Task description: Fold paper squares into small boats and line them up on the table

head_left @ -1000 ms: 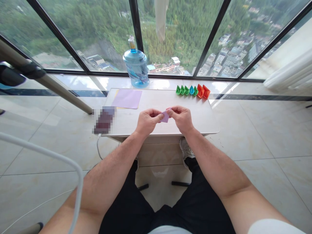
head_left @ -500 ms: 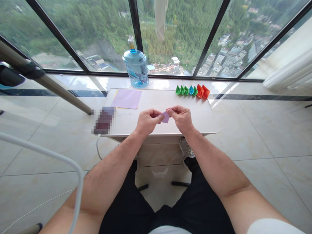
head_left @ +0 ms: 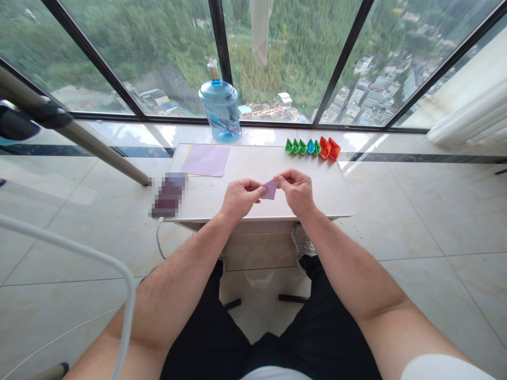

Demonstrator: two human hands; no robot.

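Note:
A small folded piece of purple paper [head_left: 270, 190] is held up over the near part of the white table [head_left: 245, 164]. My left hand [head_left: 242, 197] pinches its left side between thumb and fingers. At its upper right corner, the fingertips of my right hand [head_left: 295, 188] are closed on the paper's edge. Flat sheets of purple paper [head_left: 208, 160] lie at the table's back left, with a yellowish edge showing beneath. Along the back right stands a row of folded paper boats, several green [head_left: 296, 147], one blue [head_left: 311, 147] and two orange-red [head_left: 329, 149].
A blurred phone-like object [head_left: 169, 195] with a white cable [head_left: 159, 240] lies at the table's left edge. Behind the table, a blue water jug [head_left: 221, 111] stands by the window. A grey pole [head_left: 106, 152] slants in from the left, and a white curved tube [head_left: 99, 254] crosses the lower left.
My right hand has moved slightly up and to the right, and more of the purple paper shows between the hands. My left hand is nearly still.

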